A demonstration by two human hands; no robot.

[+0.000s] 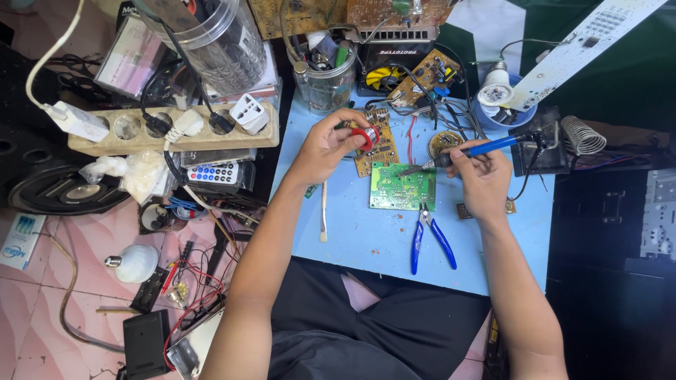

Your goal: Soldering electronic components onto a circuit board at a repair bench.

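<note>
My left hand (325,143) grips a small red ring-shaped spool (366,137) over a brown circuit board (374,153). In my right hand (484,178) is a blue-handled soldering iron (487,148), its tip aimed left at the top edge of a green circuit board (402,188). The green board lies flat on the light blue work board (366,239), between my two hands.
Blue-handled pliers (431,238) lie just below the green board, and a thin white stick (323,211) lies to its left. A soldering stand with a coil (581,135) sits at right. Power strip (169,130), remote (213,172), plastic jars (325,79) and loose bulbs (135,262) crowd the left.
</note>
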